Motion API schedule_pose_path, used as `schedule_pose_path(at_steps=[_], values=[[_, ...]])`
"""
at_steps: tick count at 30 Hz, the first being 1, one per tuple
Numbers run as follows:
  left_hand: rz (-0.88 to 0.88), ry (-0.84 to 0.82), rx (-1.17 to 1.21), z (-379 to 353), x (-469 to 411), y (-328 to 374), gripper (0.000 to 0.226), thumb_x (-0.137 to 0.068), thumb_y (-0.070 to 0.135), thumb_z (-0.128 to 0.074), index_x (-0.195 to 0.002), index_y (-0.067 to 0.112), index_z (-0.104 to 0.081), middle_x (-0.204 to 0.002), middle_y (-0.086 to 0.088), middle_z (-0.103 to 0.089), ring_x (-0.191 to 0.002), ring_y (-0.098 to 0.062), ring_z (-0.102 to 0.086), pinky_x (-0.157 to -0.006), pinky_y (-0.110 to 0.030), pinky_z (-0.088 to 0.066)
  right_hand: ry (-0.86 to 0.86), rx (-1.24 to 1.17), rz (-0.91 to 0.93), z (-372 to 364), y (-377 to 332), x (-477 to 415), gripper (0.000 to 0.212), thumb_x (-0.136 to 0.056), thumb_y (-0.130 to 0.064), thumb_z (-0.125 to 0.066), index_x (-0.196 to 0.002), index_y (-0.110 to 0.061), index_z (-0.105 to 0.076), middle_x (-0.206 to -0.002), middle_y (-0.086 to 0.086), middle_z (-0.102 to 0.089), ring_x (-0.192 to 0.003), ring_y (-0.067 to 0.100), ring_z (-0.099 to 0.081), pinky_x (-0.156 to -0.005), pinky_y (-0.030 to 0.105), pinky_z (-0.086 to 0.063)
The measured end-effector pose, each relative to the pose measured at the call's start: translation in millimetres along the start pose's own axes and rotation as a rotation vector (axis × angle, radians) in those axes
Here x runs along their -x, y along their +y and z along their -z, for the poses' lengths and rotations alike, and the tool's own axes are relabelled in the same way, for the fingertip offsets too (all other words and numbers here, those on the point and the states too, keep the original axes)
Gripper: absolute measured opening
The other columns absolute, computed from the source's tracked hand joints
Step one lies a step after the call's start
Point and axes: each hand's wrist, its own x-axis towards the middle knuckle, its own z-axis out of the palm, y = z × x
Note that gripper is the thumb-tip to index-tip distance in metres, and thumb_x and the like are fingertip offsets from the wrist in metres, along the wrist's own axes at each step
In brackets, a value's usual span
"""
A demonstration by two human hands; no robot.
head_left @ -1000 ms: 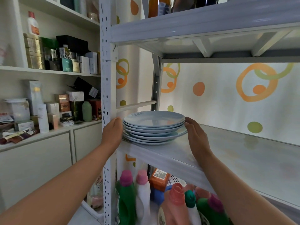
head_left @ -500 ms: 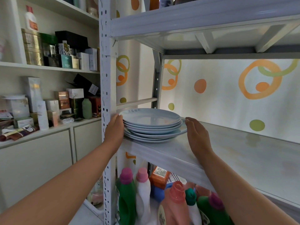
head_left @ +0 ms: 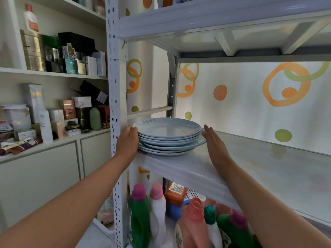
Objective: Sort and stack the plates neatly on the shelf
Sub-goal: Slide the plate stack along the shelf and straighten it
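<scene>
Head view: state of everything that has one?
plate stack: on the shelf, uneven, one lower plate jutting right
left hand: fingers at stack's left rim, grip unclear
right hand: open, flat against the jutting plate's rim
detergent bottles: upright, capped, below the shelf
</scene>
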Motion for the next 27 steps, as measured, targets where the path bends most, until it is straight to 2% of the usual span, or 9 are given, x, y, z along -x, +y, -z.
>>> schedule_pose_path(at_steps=[5, 8, 11, 14, 16, 19, 22, 25, 27], values=[[0.036, -0.047, 0.060, -3, 1, 1, 0.033, -0.097, 0.026, -0.029, -0.097, 0.009, -0.056, -0.093, -0.006, -0.056, -0.078, -0.013, -0.048, -0.067, -0.025, -0.035, -0.170, 0.003, -0.028, -8, -1, 0, 0.058, -0.100, -0.037, -0.032, -0.149, -0.036, -0.001, -0.160, -0.005, -0.007, -0.146, 0.017, -0.013, -0.117, 0.034, -0.009], [0.070, -0.076, 0.124, -1, 0, -1, 0.034, -0.098, 0.030, -0.029, -0.098, 0.013, -0.059, -0.090, 0.002, -0.059, -0.080, -0.006, -0.051, -0.071, -0.023, -0.037, -0.206, 0.007, -0.047, -10, -3, 1, 0.058, -0.099, -0.042, -0.029, -0.147, -0.043, 0.004, -0.160, -0.003, -0.006, -0.146, 0.021, -0.015, -0.116, 0.035, -0.011], [0.107, -0.038, 0.150, 2, -2, -4, 0.029, -0.098, 0.031, -0.030, -0.081, 0.026, -0.053, -0.084, 0.010, -0.055, -0.083, -0.008, -0.051, -0.071, -0.021, -0.036, -0.111, -0.015, -0.046, -6, -3, 0, 0.057, -0.099, -0.042, -0.033, -0.150, -0.035, -0.008, -0.156, 0.002, -0.024, -0.143, 0.024, -0.026, -0.114, 0.036, -0.017], [0.159, 0.009, 0.175, 2, -3, -5, 0.035, -0.096, 0.033, -0.029, -0.102, 0.019, -0.061, -0.107, -0.001, -0.060, -0.106, -0.021, -0.053, -0.086, -0.034, -0.039, 0.093, -0.061, -0.025, -4, -2, 0, 0.056, -0.093, -0.043, -0.041, -0.144, -0.023, -0.035, -0.147, 0.004, -0.044, -0.133, 0.023, -0.042, -0.112, 0.036, -0.028], [0.173, 0.020, 0.171, 1, -3, -5, 0.039, -0.096, 0.032, -0.029, -0.109, 0.014, -0.060, -0.110, -0.004, -0.060, -0.105, -0.022, -0.053, -0.085, -0.034, -0.038, 0.153, -0.084, -0.027, -4, -3, 1, 0.059, -0.083, -0.046, -0.040, -0.137, -0.022, -0.046, -0.138, 0.002, -0.053, -0.126, 0.024, -0.051, -0.110, 0.043, -0.034], [0.162, 0.063, 0.120, -1, -5, -5, 0.028, -0.095, 0.025, -0.029, -0.092, 0.012, -0.053, -0.093, -0.003, -0.055, -0.093, -0.022, -0.048, -0.074, -0.033, -0.034, 0.155, -0.136, -0.039, -4, -2, 2, 0.069, -0.071, -0.054, -0.041, -0.131, -0.022, -0.052, -0.134, 0.002, -0.056, -0.123, 0.023, -0.053, -0.108, 0.046, -0.038], [0.164, 0.102, 0.079, -4, -4, -2, 0.029, -0.097, 0.024, -0.026, -0.095, 0.014, -0.053, -0.091, 0.001, -0.052, -0.094, -0.021, -0.045, -0.080, -0.031, -0.031, 0.139, -0.199, -0.069, -2, -3, 0, 0.075, -0.064, -0.057, -0.042, -0.130, -0.023, -0.053, -0.130, 0.004, -0.059, -0.117, 0.022, -0.057, -0.107, 0.046, -0.040], [0.151, 0.087, 0.087, -8, -4, -4, 0.040, -0.097, 0.029, -0.024, -0.113, 0.014, -0.058, -0.105, 0.000, -0.055, -0.100, -0.020, -0.047, -0.085, -0.032, -0.033, 0.078, -0.156, -0.061, -3, 0, -1, 0.051, -0.084, -0.043, -0.047, -0.130, -0.021, -0.053, -0.130, -0.001, -0.056, -0.120, 0.019, -0.053, -0.107, 0.043, -0.040], [0.152, 0.078, 0.090, -10, -3, -2, 0.041, -0.097, 0.031, -0.025, -0.118, 0.015, -0.056, -0.110, -0.001, -0.054, -0.102, -0.019, -0.046, -0.088, -0.033, -0.033, 0.034, -0.078, -0.044, -5, 3, -4, 0.043, -0.088, -0.036, -0.047, -0.127, -0.022, -0.056, -0.130, -0.004, -0.057, -0.121, 0.018, -0.052, -0.107, 0.042, -0.040]])
